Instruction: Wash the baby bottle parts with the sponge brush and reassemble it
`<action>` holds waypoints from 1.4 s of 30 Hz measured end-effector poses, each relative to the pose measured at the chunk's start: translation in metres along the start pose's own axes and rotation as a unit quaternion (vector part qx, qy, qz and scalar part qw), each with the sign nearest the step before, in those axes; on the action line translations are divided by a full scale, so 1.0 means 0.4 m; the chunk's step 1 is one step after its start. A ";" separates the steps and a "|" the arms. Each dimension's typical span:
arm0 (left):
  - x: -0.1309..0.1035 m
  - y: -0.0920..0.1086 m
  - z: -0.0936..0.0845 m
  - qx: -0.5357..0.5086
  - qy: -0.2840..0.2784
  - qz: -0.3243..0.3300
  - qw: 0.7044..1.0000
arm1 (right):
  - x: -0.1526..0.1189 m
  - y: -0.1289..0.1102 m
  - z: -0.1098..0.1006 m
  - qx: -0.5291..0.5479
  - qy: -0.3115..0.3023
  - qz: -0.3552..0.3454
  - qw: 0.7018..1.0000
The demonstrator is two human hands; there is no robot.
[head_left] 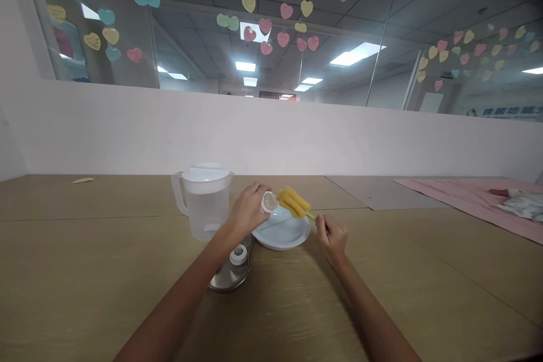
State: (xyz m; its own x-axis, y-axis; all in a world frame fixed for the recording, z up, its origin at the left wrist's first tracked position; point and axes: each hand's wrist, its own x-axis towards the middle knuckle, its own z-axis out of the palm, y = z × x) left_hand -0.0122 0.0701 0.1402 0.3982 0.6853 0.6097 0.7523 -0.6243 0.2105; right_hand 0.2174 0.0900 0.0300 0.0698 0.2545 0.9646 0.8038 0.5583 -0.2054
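My left hand (249,208) is wrapped round a small clear container with a white rim (269,202), its open end facing right. In my right hand (333,237) is the green handle of a brush with a yellow sponge head (293,202). The sponge head is just right of the container's mouth, above a white bowl (283,232). Behind my left forearm stands a lidded clear pitcher (207,203). A metal tray (229,278) holds a white ring-shaped cap with a nipple (238,255), and my left forearm hides part of the tray.
A pink cloth (462,195) with a whitish patterned cloth (524,205) on it lies at the right. A flat pale piece (83,180) rests at the back left. The white wall (280,138) borders the table's back edge.
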 end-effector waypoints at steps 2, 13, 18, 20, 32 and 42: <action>0.001 -0.002 -0.002 0.029 0.008 0.001 1.000 | 0.004 -0.002 0.001 -0.027 -0.010 -0.021 0.999; -0.009 0.007 0.019 0.135 -0.006 0.082 0.987 | 0.003 0.018 -0.016 -0.141 0.019 -0.129 0.981; -0.014 0.016 0.029 0.180 -0.011 0.097 0.979 | 0.001 0.007 -0.018 -0.166 0.021 -0.156 0.973; -0.015 0.022 0.033 0.195 -0.013 0.112 0.974 | 0.002 -0.007 -0.016 -0.173 0.021 -0.171 0.970; -0.022 0.034 0.088 0.195 -0.055 0.085 0.975 | 0.004 -0.005 -0.007 -0.192 0.019 -0.167 0.967; -0.018 0.025 0.098 0.208 -0.057 0.099 0.971 | 0.017 -0.027 -0.003 -0.179 0.019 -0.176 0.968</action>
State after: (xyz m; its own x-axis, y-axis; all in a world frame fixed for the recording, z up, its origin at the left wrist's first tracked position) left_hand 0.0131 0.0738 0.1079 0.5946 0.6185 0.5137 0.7925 -0.5588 -0.2444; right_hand 0.2099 0.0847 0.0391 -0.2290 0.0655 0.9712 0.9345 0.2941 0.2005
